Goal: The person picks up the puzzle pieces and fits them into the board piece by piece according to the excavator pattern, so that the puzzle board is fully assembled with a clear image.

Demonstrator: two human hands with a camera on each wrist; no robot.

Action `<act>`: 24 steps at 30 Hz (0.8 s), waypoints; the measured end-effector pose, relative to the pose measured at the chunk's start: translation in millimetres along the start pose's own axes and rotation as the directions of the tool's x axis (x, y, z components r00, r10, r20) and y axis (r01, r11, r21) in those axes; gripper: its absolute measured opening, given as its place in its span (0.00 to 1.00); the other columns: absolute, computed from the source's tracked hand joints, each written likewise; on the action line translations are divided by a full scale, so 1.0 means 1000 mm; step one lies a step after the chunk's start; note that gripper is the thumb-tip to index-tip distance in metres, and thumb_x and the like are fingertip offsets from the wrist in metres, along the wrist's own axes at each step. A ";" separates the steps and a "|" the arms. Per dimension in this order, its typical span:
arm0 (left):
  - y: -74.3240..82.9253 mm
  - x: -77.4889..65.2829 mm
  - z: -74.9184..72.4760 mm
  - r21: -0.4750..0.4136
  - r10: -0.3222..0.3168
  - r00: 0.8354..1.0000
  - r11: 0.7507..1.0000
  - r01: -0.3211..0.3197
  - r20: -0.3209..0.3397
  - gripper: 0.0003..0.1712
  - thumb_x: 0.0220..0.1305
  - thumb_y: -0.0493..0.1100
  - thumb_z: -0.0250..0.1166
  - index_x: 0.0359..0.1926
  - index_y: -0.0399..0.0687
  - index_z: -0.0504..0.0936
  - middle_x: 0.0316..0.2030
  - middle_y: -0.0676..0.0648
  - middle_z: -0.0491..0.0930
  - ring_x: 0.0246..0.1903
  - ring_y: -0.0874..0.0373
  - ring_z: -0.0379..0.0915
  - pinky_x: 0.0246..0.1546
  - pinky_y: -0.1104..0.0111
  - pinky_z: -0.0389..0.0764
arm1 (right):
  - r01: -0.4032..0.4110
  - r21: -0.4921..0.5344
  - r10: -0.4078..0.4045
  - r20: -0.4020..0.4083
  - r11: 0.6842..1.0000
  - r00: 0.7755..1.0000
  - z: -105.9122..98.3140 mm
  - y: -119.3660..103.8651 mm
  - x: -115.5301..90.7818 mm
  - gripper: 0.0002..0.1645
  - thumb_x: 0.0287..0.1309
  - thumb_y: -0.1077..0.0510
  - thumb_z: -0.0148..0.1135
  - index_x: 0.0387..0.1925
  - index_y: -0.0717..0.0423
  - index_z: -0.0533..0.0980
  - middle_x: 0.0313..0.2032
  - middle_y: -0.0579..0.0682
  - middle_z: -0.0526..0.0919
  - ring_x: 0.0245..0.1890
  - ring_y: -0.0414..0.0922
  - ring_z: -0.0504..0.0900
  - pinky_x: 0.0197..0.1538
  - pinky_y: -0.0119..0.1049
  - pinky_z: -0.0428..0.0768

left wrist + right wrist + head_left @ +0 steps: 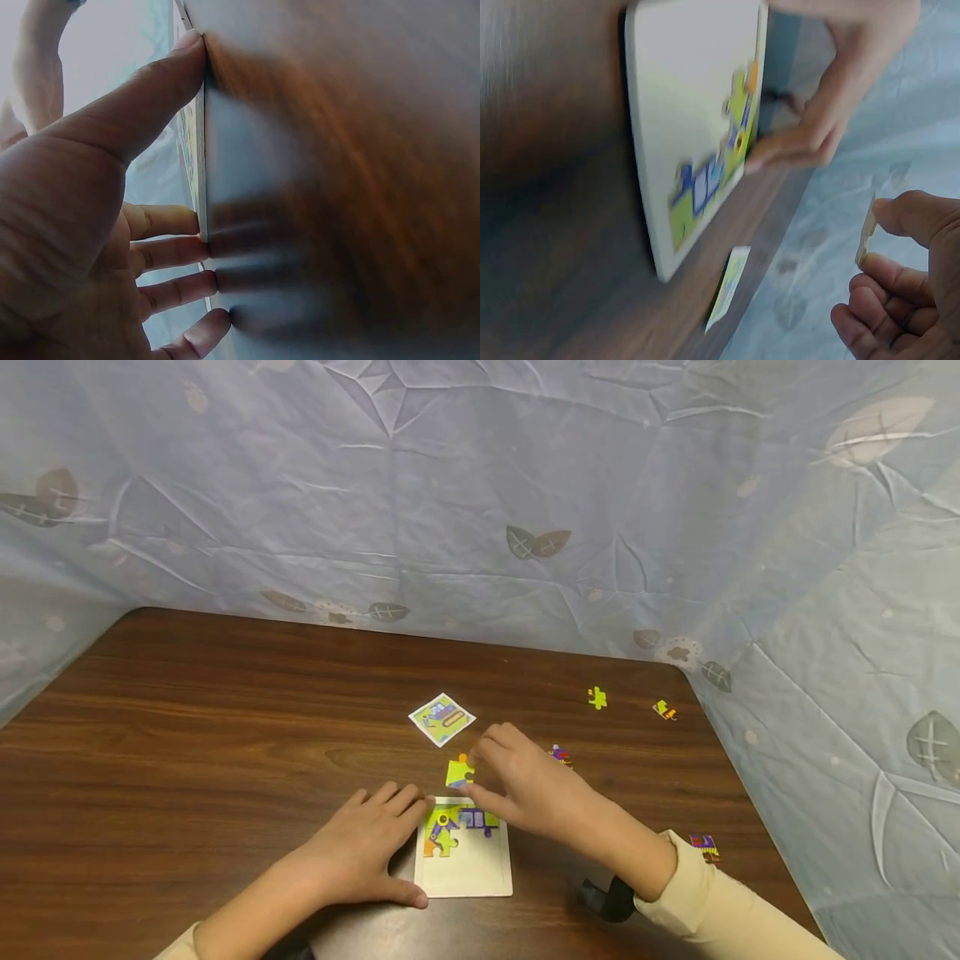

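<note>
A pale puzzle board [472, 872] lies near the front of the table, its raised rim around several fitted pieces [441, 832] along the far and left sides. My left hand [356, 847] rests at the board's left edge, thumb by the near corner and fingers spread toward the far one. In the left wrist view, those fingertips [191, 221] touch the edge and tabletop. My right hand [532, 785] pinches a green jigsaw piece [454, 774] between thumb and index finger, just beyond the board's far rim. From the right wrist, this piece [867, 231] appears edge-on, raised above the table.
A small picture card [442, 720] of a digger lies beyond the board. Loose jigsaw pieces are scattered right: a green one [597, 697], a green-orange one [663, 709], a purple-red one [704, 847] and another [560, 755] partly behind my right hand. Curtains [450, 527] enclose the table.
</note>
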State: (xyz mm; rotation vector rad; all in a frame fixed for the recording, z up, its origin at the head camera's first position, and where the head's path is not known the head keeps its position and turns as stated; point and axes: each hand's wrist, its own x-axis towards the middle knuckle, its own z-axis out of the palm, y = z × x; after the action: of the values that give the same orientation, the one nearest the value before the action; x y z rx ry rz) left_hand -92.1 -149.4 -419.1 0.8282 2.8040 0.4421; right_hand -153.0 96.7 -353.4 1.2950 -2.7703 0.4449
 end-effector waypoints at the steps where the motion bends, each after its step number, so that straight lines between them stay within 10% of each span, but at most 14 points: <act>1: 0.000 0.000 0.000 -0.001 0.001 1.000 1.000 -0.001 0.000 0.64 0.46 0.76 0.76 0.75 0.43 0.69 0.71 0.42 0.73 0.70 0.43 0.68 0.65 0.34 0.72 | 0.009 0.002 -0.009 0.002 1.000 1.000 0.001 -0.003 -0.002 0.19 0.67 0.49 0.71 0.49 0.58 0.80 0.48 0.49 0.82 0.49 0.43 0.79 0.52 0.34 0.84; 24: 0.001 0.000 0.001 0.023 0.010 0.999 1.000 -0.009 -0.030 0.63 0.46 0.77 0.75 0.73 0.43 0.71 0.69 0.44 0.74 0.68 0.45 0.69 0.63 0.37 0.74 | -0.017 0.122 -0.010 0.220 0.992 0.975 0.056 -0.033 -0.037 0.17 0.71 0.43 0.65 0.47 0.52 0.82 0.47 0.41 0.80 0.48 0.32 0.75 0.52 0.23 0.81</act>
State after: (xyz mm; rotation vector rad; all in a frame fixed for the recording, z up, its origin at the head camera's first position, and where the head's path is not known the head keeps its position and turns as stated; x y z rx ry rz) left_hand -91.1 -148.9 -419.8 0.8464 2.8393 0.4289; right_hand -99.8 88.7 -405.6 1.4493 -2.9673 0.5090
